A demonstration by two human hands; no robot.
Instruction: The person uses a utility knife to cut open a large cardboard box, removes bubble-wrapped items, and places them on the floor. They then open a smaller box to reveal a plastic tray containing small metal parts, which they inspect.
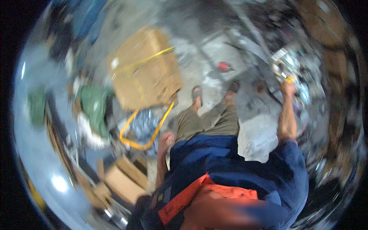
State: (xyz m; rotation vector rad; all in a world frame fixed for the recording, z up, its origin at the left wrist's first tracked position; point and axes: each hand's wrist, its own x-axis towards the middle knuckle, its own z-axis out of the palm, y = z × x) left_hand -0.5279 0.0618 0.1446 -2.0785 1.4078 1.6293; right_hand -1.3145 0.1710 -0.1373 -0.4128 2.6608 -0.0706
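On the right, my right hand (289, 89) is stretched away from my body, closed around the yellow part of what looks like a tape dispenser (290, 79). Its rounded, pale front end is smeared by motion against the clutter behind. My left hand (166, 139) hangs beside my thigh, fingers curled, with nothing visible in it. Close to that hand is a yellow tubular loop handle (142, 146), with crumpled bluish plastic (144, 125) showing inside the loop. Just past the loop stands a big brown carton (143, 74) with a yellow strap (147, 59) across it.
Green sacking (94, 109) and a white bag lie left of the carton. Nearer on the left is an open cardboard box (124, 180). A small red object (224, 66) lies on the floor ahead of my feet. Blurred plastic-wrapped clutter (303, 90) lines the right side.
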